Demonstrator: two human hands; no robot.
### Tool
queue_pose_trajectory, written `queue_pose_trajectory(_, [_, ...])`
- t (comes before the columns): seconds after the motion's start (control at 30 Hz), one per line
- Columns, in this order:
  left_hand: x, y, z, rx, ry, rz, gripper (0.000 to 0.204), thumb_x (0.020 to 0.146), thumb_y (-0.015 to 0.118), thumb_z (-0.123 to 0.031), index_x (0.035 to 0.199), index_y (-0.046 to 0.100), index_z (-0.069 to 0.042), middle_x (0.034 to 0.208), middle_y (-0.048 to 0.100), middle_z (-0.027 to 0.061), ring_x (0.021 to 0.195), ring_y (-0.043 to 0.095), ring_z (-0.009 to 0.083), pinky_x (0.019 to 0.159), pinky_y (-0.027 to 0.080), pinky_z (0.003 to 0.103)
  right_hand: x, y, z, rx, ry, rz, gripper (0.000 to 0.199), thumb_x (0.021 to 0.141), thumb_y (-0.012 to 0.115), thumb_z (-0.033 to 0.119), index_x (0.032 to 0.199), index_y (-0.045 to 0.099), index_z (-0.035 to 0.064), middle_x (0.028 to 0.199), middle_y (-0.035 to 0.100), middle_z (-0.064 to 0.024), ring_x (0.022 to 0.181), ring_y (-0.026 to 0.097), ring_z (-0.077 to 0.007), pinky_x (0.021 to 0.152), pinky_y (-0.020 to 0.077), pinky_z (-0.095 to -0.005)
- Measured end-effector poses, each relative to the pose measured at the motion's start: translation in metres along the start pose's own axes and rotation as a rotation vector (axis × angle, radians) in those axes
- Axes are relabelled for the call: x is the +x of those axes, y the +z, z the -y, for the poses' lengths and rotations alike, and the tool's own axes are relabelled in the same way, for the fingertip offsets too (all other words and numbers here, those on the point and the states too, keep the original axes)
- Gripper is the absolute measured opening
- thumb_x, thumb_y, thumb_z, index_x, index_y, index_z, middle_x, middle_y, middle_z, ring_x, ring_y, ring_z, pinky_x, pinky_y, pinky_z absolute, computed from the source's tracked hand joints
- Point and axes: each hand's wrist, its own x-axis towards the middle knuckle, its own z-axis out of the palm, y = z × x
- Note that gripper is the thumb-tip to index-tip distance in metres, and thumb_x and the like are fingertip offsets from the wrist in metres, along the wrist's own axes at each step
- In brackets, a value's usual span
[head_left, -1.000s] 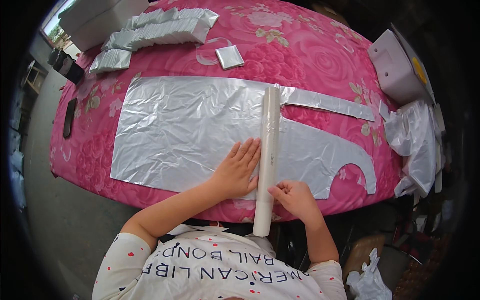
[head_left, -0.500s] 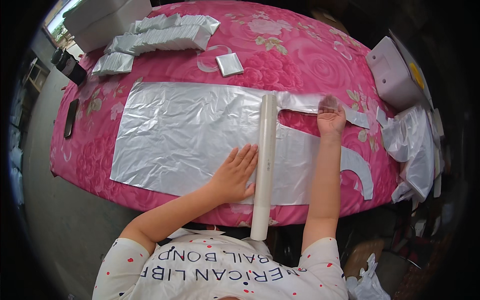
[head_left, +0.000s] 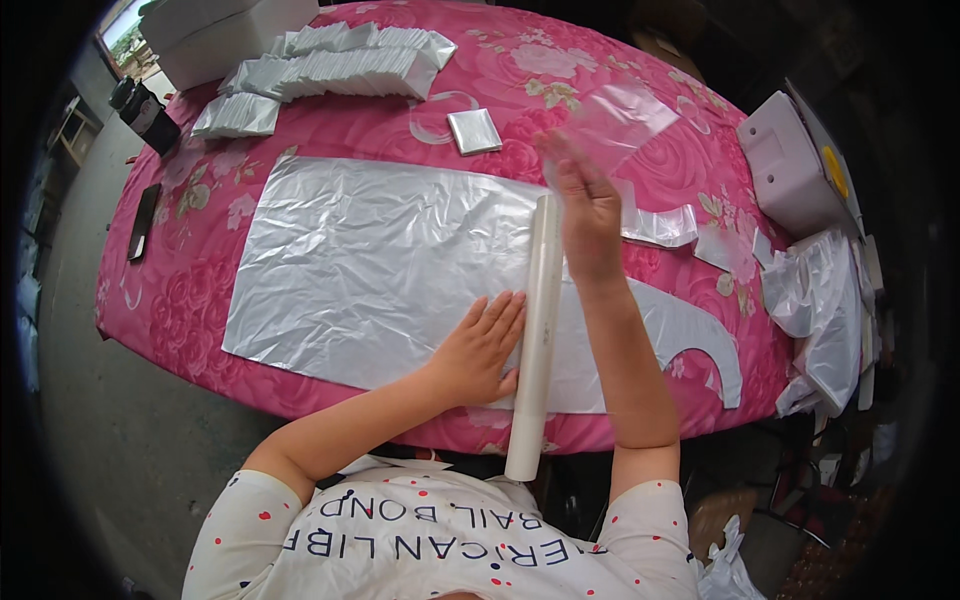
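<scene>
Plastic sheet (head_left: 370, 260) runs left-to-right beneath our flat, empty left hand (head_left: 474, 357); whether our right hand (head_left: 592, 215) grips, we can't tell.

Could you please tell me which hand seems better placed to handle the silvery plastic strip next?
Probably the right hand: it is near the silvery plastic strip, while the left hand lies flat on the wrinkled silvery plastic sheet, beside the long whitish cylinder.

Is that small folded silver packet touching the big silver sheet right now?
Apart. The head view shows a strip of pink tablecloth between the near edge of the folded silver packet and the silver sheet.
</scene>
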Motion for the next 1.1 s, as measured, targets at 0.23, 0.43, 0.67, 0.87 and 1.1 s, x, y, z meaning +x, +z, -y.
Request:
queue_pose_trajectory(0.23, [0.004, 0.008, -0.003, 0.068, 0.061, -0.189, 0.071, 0.083, 0.046, -0.037, 0.132, 0.03, 0.012, 0.139, 0.031, 0.0286, 0.131, 0.03, 0.0387, 0.107, 0.021, 0.048, -0.066, 0.145, -0.091, -0.624, 0.171, 0.565, 0.038, 0.089, 0.049, 0.014, 0.125, 0.05, 0.004, 0.122, 0.054, -0.0169, 0.128, 0.033, -0.0376, 0.106, 0.0226, -0.0454])
queue_pose_trajectory(0.43, [0.002, 0.014, 0.005, -0.073, 0.043, -0.28, 0.067, 0.086, 0.043, -0.033, 0.134, 0.027, 0.012, 0.139, 0.03, 0.0277, 0.132, 0.029, 0.0375, 0.108, 0.02, 0.046, -0.082, 0.155, -0.047, -0.356, -0.118, 0.754, 0.056, 0.082, 0.061, 0.02, 0.132, 0.042, 0.0029, 0.136, 0.041, -0.0182, 0.132, 0.026, -0.0383, 0.106, 0.0241, -0.0465])
queue_pose_trajectory(0.67, [0.026, -0.012, 0.04, -1.037, -0.19, -0.389, 0.056, 0.093, 0.039, -0.028, 0.135, 0.028, 0.007, 0.14, 0.031, 0.019, 0.132, 0.03, 0.0263, 0.108, 0.026, 0.038, -0.108, -0.022, 0.016, -0.633, -0.305, 0.459, 0.04, 0.082, 0.06, 0.017, 0.119, 0.054, 0.0034, 0.125, 0.052, -0.0136, 0.12, 0.046, -0.0337, 0.099, 0.0353, -0.0421])
queue_pose_trajectory(0.87, [0.097, -0.022, 0.049, -1.968, -0.636, -0.404, 0.062, 0.095, 0.036, -0.039, 0.134, 0.027, 0.007, 0.136, 0.036, 0.0176, 0.128, 0.035, 0.0237, 0.107, 0.027, 0.035, -0.139, -0.099, 0.01, -0.928, -0.11, 0.635, 0.053, 0.085, 0.056, 0.035, 0.127, 0.047, 0.0036, 0.135, 0.042, -0.0162, 0.124, 0.039, -0.0356, 0.102, 0.032, -0.0435])
queue_pose_trajectory(1.1, [0.082, -0.036, 0.058, -1.889, -0.758, -0.49, 0.065, 0.094, 0.036, -0.045, 0.131, 0.029, 0.008, 0.131, 0.04, 0.0183, 0.123, 0.04, 0.024, 0.106, 0.028, 0.035, -0.123, -0.083, -0.002, -1.014, -0.079, 0.875, 0.068, 0.084, 0.046, 0.053, 0.136, 0.038, 0.0101, 0.145, 0.028, -0.0135, 0.135, 0.022, -0.0344, 0.109, 0.0199, -0.0444])
